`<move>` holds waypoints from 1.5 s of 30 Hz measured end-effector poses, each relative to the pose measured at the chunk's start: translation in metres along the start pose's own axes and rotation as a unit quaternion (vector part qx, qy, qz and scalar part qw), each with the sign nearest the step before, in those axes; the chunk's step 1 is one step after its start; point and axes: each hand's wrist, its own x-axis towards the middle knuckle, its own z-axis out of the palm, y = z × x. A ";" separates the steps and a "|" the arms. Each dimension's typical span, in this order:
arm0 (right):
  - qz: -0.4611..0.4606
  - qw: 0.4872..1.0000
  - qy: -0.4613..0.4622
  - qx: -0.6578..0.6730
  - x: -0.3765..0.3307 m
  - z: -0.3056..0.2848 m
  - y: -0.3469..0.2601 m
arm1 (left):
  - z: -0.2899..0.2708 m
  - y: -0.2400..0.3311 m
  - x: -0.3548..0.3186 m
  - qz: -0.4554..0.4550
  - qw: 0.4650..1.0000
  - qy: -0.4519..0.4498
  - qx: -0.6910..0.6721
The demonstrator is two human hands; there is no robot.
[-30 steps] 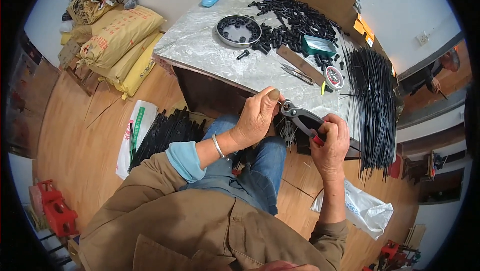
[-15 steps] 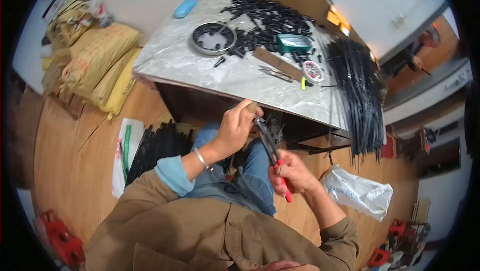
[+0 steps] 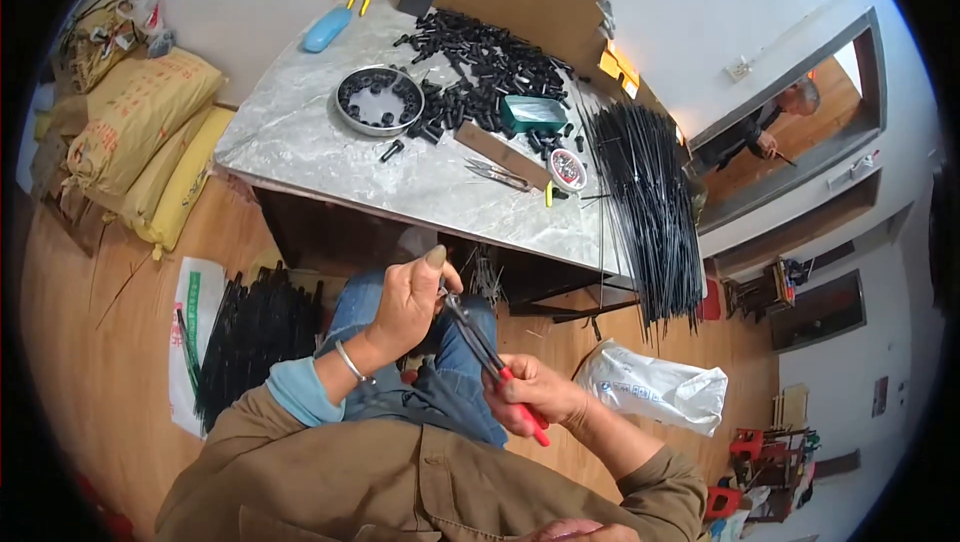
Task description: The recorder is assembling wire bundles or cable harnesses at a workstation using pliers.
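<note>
My right hand [image 3: 532,397] is closed round the red handles of a pair of long-jawed pliers [image 3: 478,340], which slant up and to the left. At their tip, my left hand [image 3: 408,294] is pinched on a small piece too hidden to name. A brown cover [image 3: 436,258] sits on the left thumb. Both hands are above my lap, just below the front edge of the grey marble-patterned table [image 3: 320,167].
The table bears many black bolt-like parts [image 3: 485,57], a round metal dish [image 3: 380,129], a green box [image 3: 533,114], tweezers [image 3: 498,177] and long black rods [image 3: 645,212]. More black rods [image 3: 262,342] and a white plastic bag [image 3: 655,387] lie low. A person [image 3: 760,127] is beyond the doorway.
Both hands have drawn back from the table edge toward my body, pliers still in the right hand. The view has shifted, so the table appears farther left.
</note>
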 end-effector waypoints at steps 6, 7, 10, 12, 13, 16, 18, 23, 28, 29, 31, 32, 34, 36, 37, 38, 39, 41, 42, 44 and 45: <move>-0.038 0.735 0.222 -0.640 -0.004 0.013 -0.046 | 0.006 0.001 -0.004 0.029 0.999 0.029 0.001; -0.072 0.757 0.268 -0.591 -0.002 0.015 -0.052 | 0.006 0.002 -0.001 0.029 0.999 0.033 -0.008; -0.083 0.906 0.198 -0.366 -0.001 0.012 -0.037 | 0.003 -0.002 0.002 0.005 1.000 0.003 -0.007; 0.009 0.989 0.118 -0.089 0.006 0.007 -0.016 | 0.001 -0.008 0.004 0.020 1.000 0.006 0.010; 0.017 0.991 0.109 -0.076 0.005 -0.004 -0.011 | 0.004 -0.012 0.003 0.039 0.999 0.011 0.020; 0.050 0.971 0.066 -0.226 0.001 -0.018 -0.021 | 0.010 -0.014 0.006 0.082 0.996 0.015 0.029; 0.072 0.906 0.109 -0.403 -0.001 0.002 -0.036 | 0.014 -0.012 0.004 0.029 0.999 0.017 0.008; -0.210 0.683 0.311 -0.627 0.009 -0.018 -0.005 | 0.019 -0.014 0.009 0.009 1.000 0.002 0.022; 0.045 0.996 0.068 0.047 0.002 -0.017 0.011 | 0.028 -0.009 0.000 -0.008 1.000 -0.019 0.005; 0.025 0.998 0.043 0.033 -0.001 -0.028 0.015 | 0.031 -0.008 0.002 -0.026 0.999 -0.044 -0.003; 0.004 1.000 0.013 0.020 -0.001 -0.033 0.015 | 0.037 -0.016 0.005 -0.005 0.999 -0.037 -0.009; -0.036 0.997 0.054 -0.053 0.000 -0.030 0.009 | 0.039 -0.016 0.005 -0.021 0.999 -0.031 -0.005; -0.055 0.987 0.096 -0.117 -0.002 -0.023 -0.005 | 0.039 -0.015 0.006 -0.035 0.999 -0.022 -0.001; -0.035 0.989 0.069 -0.129 -0.004 -0.028 -0.011 | 0.037 -0.012 0.007 -0.062 0.998 -0.028 -0.003; -0.017 0.989 0.045 -0.140 -0.006 -0.030 -0.013 | 0.036 -0.011 0.008 -0.060 0.998 -0.028 -0.004; -0.017 0.989 0.044 -0.142 -0.006 -0.031 -0.013 | 0.036 -0.011 0.008 -0.069 0.997 -0.043 -0.012; -0.020 0.989 0.043 -0.141 -0.006 -0.033 -0.011 | 0.035 -0.011 0.009 -0.078 0.995 -0.057 -0.020; -0.022 0.989 0.043 -0.141 -0.004 -0.033 -0.008 | 0.034 -0.012 0.009 -0.083 0.994 -0.060 -0.030; -0.027 0.988 0.047 -0.144 -0.003 -0.032 -0.007 | 0.034 -0.012 0.009 -0.090 0.993 -0.064 -0.040; -0.031 0.987 0.049 -0.149 0.001 -0.031 -0.007 | 0.032 -0.013 0.009 -0.085 0.994 -0.062 -0.039; -0.029 0.986 0.048 -0.154 0.002 -0.030 -0.008 | 0.030 -0.014 0.009 -0.083 0.994 -0.062 -0.037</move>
